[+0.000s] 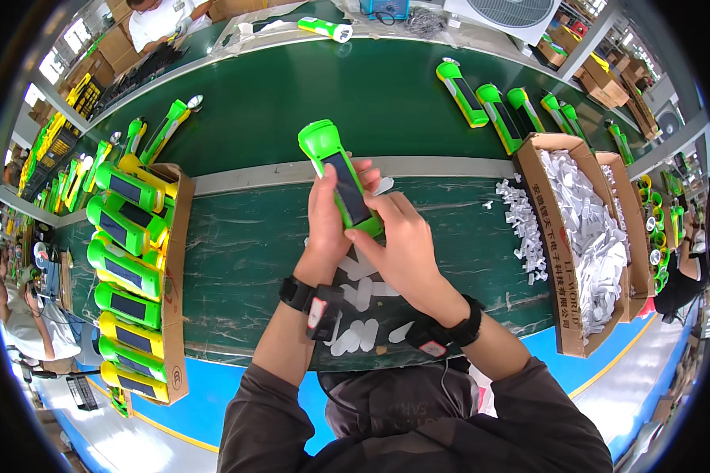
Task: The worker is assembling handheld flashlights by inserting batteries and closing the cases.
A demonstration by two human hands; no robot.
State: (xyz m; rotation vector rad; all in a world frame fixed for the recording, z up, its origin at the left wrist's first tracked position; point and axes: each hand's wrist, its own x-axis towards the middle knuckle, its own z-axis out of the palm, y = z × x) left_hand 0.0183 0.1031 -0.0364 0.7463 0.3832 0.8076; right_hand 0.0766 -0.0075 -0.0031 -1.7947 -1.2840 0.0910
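A green flashlight (pixel 320 142) with a dark solar panel along its body is held over the middle of the table, its wide head pointing away from me. My left hand (pixel 328 217) wraps round the body from the left, thumb lying along the panel's edge. At the narrow end, my right hand (pixel 406 248) grips the flashlight between thumb and fingers. Beneath my hands, several flat white pieces (pixel 358 337) lie scattered on the green tabletop (pixel 244 244). Whatever lies between the right fingers and the flashlight's end is hidden.
On the left stands a cardboard box (pixel 177 292) stacked with green and yellow flashlights. A carton (pixel 556 260) of white plastic parts stands at the right, beside a pile of small white pieces (pixel 522 229). Beyond runs a green conveyor belt (pixel 371 87) carrying flashlights; a person (pixel 162 24) sits behind it.
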